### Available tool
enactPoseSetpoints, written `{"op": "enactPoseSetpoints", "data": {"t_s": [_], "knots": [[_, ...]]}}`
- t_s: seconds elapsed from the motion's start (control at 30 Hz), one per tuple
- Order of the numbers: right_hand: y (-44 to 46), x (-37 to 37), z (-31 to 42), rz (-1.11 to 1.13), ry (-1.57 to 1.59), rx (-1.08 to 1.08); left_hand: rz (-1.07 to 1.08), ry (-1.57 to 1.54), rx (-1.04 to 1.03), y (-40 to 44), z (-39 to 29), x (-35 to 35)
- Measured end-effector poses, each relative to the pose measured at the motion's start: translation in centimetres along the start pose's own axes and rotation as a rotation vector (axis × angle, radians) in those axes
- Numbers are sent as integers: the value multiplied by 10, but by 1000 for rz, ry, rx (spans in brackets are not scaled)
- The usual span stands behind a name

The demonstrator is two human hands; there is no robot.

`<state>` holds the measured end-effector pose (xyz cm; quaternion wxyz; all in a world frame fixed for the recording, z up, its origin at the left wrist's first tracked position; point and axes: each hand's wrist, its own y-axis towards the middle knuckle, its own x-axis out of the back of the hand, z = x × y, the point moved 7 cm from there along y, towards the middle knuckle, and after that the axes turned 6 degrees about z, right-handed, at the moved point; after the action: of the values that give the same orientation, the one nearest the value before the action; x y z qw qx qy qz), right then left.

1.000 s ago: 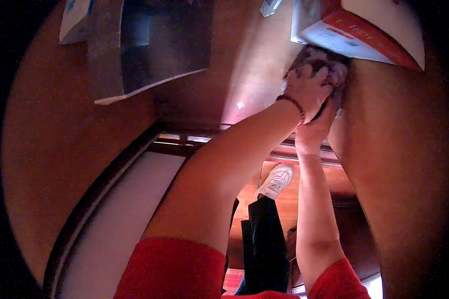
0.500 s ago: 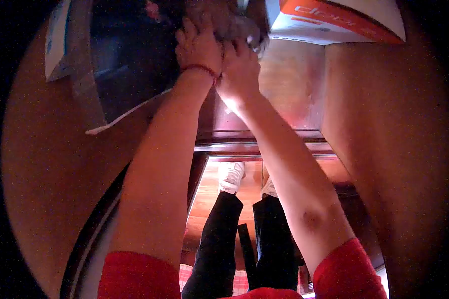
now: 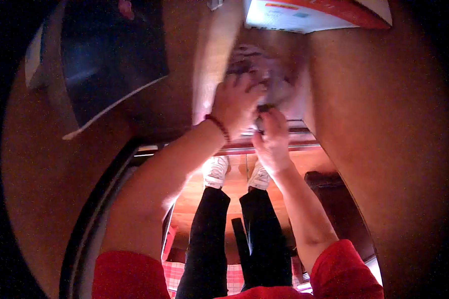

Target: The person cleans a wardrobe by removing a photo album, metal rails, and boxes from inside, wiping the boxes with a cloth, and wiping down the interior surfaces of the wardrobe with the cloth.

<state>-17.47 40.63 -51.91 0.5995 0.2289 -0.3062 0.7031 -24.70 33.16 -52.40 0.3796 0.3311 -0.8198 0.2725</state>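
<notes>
A dark, purplish-grey crumpled thing (image 3: 249,57), cloth-like and smeared by motion, lies on the wooden table in front of me. My left hand (image 3: 237,99), with a dark red beaded bracelet at the wrist, rests over its near part with the fingers stretched forward. Close to the table's front edge, my right hand (image 3: 273,127) is closed, thumb against fingers. A small dark grey piece (image 3: 261,119) shows in that pinch; whether it belongs to the crumpled thing I cannot tell. The two hands are nearly side by side.
A white box with an orange-red band (image 3: 304,17) stands at the far right. On the left lies a dark, flat package with a pale edge (image 3: 114,65). The table's front edge (image 3: 234,149) crosses just below my hands. My white shoes (image 3: 215,172) show on the floor.
Both hands have come back from the far part of the table toward its front edge and moved apart. The crumpled thing has come nearer and to the right, away from the dark package.
</notes>
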Motion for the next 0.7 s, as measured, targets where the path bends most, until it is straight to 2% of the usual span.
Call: {"op": "enactPoseSetpoints", "data": {"t_s": [0.03,0.07,0.1,0.17,0.23,0.27,0.33,0.4,0.43,0.47,0.53,0.57,0.6,0.63,0.67,0.7], "knots": [[-11,16,-3,-132,-97,-4,-12,-44,-28,12,-15,-2],[-26,19,-20,-163,-161,-108,-23,-83,-56,26,-34,-6],[-36,23,-27,-127,-240,-153,-28,-78,-50,31,-54,-17],[-41,19,-38,-100,-320,-198,74,252,71,38,-72,-50],[-46,6,-49,19,-461,-334,45,213,50,29,-72,-53],[-47,5,-46,13,-464,-323,10,174,26,23,-73,-49],[-41,2,-32,-19,-418,-256,19,160,-12,17,-64,-44],[-37,-2,-20,32,-375,-223,303,140,-175,16,-65,-63],[-34,0,-18,60,-206,-235,489,150,-134,20,-66,-55],[-34,1,-16,94,-36,-251,491,131,-133,25,-69,-43],[-32,8,-5,132,17,-246,717,216,3,28,-62,-38],[-33,10,-5,160,198,-384,704,86,165,30,-54,-28],[-40,9,-8,182,382,-522,710,80,159,26,-54,-26],[-51,14,-7,96,297,-419,733,26,141,21,-54,-26],[-61,19,-5,93,302,-429,759,-25,124,16,-57,-27],[-69,30,-4,65,125,-411,513,52,-46,13,-72,-22]]}}
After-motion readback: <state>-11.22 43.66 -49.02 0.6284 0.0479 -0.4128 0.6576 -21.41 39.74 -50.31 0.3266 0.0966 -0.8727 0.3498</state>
